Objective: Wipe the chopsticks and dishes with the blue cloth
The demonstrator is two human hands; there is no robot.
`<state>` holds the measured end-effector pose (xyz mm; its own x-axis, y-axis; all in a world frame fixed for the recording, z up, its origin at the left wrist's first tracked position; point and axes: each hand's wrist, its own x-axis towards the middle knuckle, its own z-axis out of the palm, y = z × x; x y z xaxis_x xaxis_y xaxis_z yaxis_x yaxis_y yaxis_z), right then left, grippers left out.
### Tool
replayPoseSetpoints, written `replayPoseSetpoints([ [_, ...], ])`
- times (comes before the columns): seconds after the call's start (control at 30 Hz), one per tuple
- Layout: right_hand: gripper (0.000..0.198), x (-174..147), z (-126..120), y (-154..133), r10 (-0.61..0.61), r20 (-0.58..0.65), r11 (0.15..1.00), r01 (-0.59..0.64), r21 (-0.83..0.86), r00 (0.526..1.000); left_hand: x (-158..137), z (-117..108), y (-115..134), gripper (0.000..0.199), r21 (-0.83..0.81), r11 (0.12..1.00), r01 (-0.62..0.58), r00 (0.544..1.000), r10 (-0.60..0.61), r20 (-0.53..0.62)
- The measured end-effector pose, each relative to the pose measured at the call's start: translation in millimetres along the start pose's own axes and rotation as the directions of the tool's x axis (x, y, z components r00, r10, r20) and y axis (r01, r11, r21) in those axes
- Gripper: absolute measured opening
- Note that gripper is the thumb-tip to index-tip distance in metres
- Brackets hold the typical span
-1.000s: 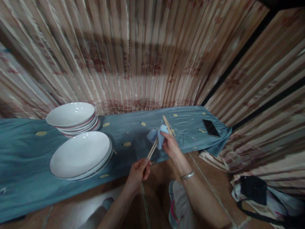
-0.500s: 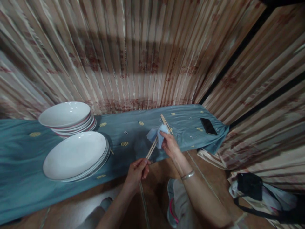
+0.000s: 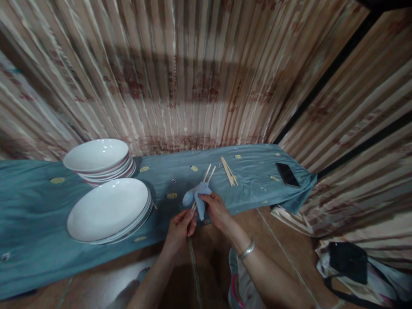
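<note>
A: What is being done?
B: Chopsticks (image 3: 206, 178), over the cloth-covered table (image 3: 32, 223), are being pinched by the left hand (image 3: 178, 227) and wiped with a rag (image 3: 198, 197) gripped by the right hand (image 3: 217, 210).
A: Next?
B: Probably the rag being slid along their length.

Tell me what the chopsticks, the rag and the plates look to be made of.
Chopsticks: likely bare wood or bamboo, pale tan and matt.
Rag: soft cloth, light blue, bunched in limp folds around the sticks by the right hand.
Plates: probably glazed ceramic, white with bright glints; melamine cannot be ruled out.
</note>
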<state>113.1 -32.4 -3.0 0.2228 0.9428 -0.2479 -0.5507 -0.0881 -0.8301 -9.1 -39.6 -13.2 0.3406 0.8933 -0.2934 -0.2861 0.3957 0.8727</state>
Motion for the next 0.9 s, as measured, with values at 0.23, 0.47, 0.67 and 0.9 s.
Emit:
replayPoseSetpoints([
  [0.23,0.016,9,0,-9,-0.019,-0.043,0.999,0.021,0.049,0.999,5,-6,1,0.042,0.096,0.995,-0.039,0.999,0.039,-0.001],
  [0.47,0.014,24,-19,-27,-0.062,-0.127,0.994,0.072,0.079,0.990,2,-4,-2,0.042,0.165,0.986,-0.024,1.000,0.022,0.015],
  [0.67,0.013,30,-39,-43,-0.149,-0.222,0.985,0.165,0.056,0.964,-4,0,-3,0.041,0.212,0.977,-0.001,0.998,-0.012,0.058],
  [0.9,0.015,25,-42,-47,-0.147,-0.227,0.984,0.166,0.069,0.963,-5,3,-10,0.041,0.204,0.979,-0.001,0.997,-0.015,0.079],
])
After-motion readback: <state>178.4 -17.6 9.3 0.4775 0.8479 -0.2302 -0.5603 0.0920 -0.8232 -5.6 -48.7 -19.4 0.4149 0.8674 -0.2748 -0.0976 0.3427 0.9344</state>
